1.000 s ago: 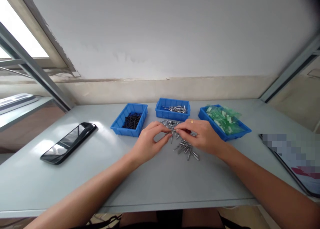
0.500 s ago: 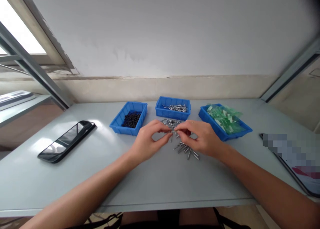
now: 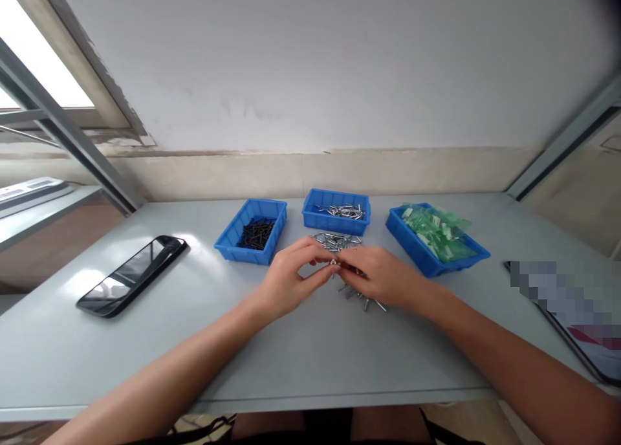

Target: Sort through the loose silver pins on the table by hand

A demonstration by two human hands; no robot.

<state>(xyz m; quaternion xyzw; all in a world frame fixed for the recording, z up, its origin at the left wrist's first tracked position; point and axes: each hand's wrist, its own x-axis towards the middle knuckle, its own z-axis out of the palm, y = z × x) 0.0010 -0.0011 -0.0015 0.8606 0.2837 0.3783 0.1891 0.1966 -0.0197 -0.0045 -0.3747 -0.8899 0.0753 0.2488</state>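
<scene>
Silver metal pins (image 3: 363, 297) lie loose on the grey table top (image 3: 310, 361), one heap peeking out from under the right hand (image 3: 377, 278) and a second heap (image 3: 334, 240) just beyond the fingertips of both hands. The left hand (image 3: 290, 281) and the right hand are drawn together so that their fingertips meet. Each thumb and forefinger is pinched shut on a single pin (image 3: 334, 262) held between the two hands, just above the table. The pin is too small to tell which hand bears more of it.

Past the fingertips stands a blue plastic tray of silver pins (image 3: 316, 220). Beyond the left hand and to its outer side is a blue plastic tray of dark screws (image 3: 231, 246). Beyond the right hand and to its outer side is a blue plastic tray of green plastic packets (image 3: 413, 247).

Well out from the left forearm lies a black glossy phone (image 3: 130, 275), face up. Well out from the right forearm lies a flat dark-edged slab (image 3: 589, 358), partly blurred.
</scene>
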